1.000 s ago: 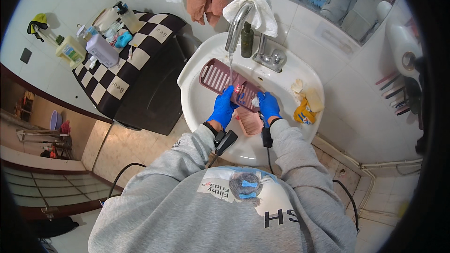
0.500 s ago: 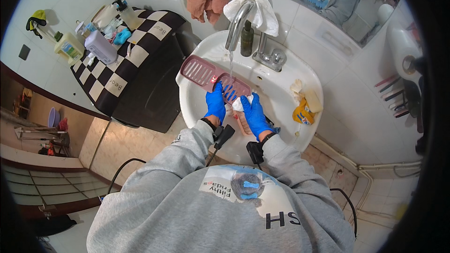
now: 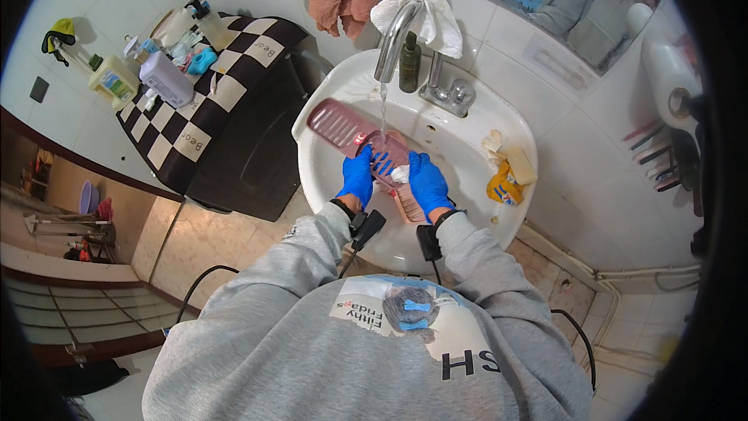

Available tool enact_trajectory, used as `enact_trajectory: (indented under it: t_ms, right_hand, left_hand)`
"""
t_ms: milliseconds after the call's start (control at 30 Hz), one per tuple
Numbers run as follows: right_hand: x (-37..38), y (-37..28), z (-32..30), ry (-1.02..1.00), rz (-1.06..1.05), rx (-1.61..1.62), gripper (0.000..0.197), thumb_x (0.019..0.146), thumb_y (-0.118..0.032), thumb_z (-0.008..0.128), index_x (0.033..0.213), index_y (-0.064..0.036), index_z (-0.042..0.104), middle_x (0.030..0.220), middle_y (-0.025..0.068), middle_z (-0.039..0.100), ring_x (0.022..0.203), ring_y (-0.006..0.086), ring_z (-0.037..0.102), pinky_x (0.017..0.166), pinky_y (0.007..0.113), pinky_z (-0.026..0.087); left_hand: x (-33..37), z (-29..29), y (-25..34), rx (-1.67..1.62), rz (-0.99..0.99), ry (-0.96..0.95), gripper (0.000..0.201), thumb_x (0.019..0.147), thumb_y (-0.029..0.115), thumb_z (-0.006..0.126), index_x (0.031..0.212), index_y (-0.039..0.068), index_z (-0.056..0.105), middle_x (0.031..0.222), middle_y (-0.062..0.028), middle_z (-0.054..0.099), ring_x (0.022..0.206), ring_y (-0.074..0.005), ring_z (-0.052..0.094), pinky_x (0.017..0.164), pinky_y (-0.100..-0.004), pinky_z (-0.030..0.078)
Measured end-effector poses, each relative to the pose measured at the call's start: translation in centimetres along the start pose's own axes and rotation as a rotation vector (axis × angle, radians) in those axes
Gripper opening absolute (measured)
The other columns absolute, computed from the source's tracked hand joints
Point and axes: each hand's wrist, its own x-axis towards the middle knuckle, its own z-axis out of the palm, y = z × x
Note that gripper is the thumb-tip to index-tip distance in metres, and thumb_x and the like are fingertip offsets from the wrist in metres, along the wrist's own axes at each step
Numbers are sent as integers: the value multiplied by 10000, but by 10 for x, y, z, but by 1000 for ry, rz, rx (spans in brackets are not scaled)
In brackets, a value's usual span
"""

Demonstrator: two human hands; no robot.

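Observation:
A translucent pink slotted soap dish with two trays is tilted over the basin. Tap water runs down onto its right tray. My left hand, in a blue glove, grips that tray from the near side, and blue fingers show through the slots. My right hand, also gloved in blue, is closed at the tray's right end around a white wad, perhaps cloth or sponge. Below them a second pink slotted piece lies in the white sink. Part of it is hidden by my hands.
The chrome faucet, draped with a white cloth, arches over the basin. A dark green bottle stands behind it. A soap bar and yellow wrapper lie on the right rim. Left, bottles crowd a checkered cover.
The soap dish has shifted slightly right and down, and its tilt has changed. My right hand has turned more upright and now sits at the dish's right end.

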Motion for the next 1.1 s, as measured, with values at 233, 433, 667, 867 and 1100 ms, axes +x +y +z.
enact_trajectory:
  t_ms: [233,433,667,867,1100]
  right_hand:
    - [33,12,-29,-70,-135,6,473,919,-449,315,932,-45,561,903,233,605,835,413,567,722,469,445]
    - [45,-7,-48,-144,-327,338,365,862,-213,561,1178,-36,512,1025,167,606,962,249,583,831,317,445]
    - [42,-32,-14,-116,-389,298,322,775,-204,631,1036,-38,544,927,156,620,823,273,613,747,342,473]
    - [53,-27,-3,0,-379,118,283,751,-245,644,952,-45,636,886,196,629,806,323,615,718,373,474]
    - [71,-14,-10,159,-144,21,224,751,-246,614,808,-30,618,785,190,626,750,350,609,669,391,473]
  left_hand:
    - [-11,0,19,451,-120,-158,319,860,92,519,1156,55,405,979,-154,562,848,-280,621,607,-422,564]
    - [-23,-9,18,703,46,-372,465,846,42,505,1255,115,294,1044,-149,557,849,-214,617,608,-369,566]
    - [-36,-3,20,861,-86,-419,595,868,147,531,1377,145,223,957,-111,587,687,-160,619,573,-283,524]
    - [-46,0,12,891,-107,-384,591,872,102,508,1389,163,228,922,-115,594,666,-156,616,543,-297,527]
    - [-51,-6,3,1045,-18,-425,585,850,72,487,1377,142,243,877,-139,605,640,-193,623,521,-312,529]
